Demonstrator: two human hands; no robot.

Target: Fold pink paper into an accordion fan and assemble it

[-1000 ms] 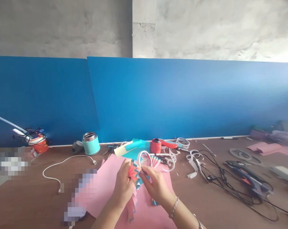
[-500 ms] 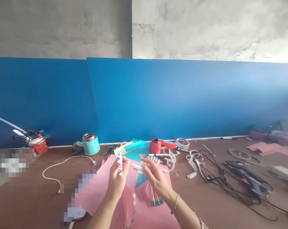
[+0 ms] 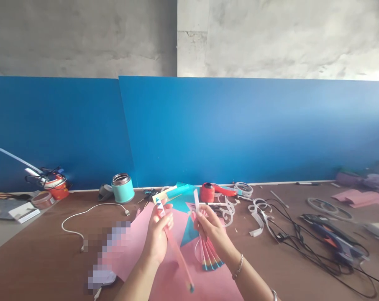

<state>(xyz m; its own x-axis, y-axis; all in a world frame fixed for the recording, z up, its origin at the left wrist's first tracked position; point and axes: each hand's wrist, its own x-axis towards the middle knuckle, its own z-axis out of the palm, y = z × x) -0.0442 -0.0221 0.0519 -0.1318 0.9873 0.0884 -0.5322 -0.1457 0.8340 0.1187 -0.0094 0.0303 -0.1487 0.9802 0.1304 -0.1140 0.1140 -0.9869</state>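
Here, I judge the pleating midway: my left hand (image 3: 158, 238) pinched on the folded pink strip (image 3: 178, 253) above the near pink sheet (image 3: 134, 234), my right hand (image 3: 210, 228) just beside, gripping a white strip (image 3: 196, 200); the next move calls for firm pinches.

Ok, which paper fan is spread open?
The striped fan under the right hand, which pinches a white strip: its pleats splay out. The pink fan in the left hand is squeezed thin.

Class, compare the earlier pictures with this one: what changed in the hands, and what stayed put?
The left hand has squeezed the pleated paper from a spread fan into a narrow bar. The right hand has raised its white strip upright. The teal tin and red spool stayed put.
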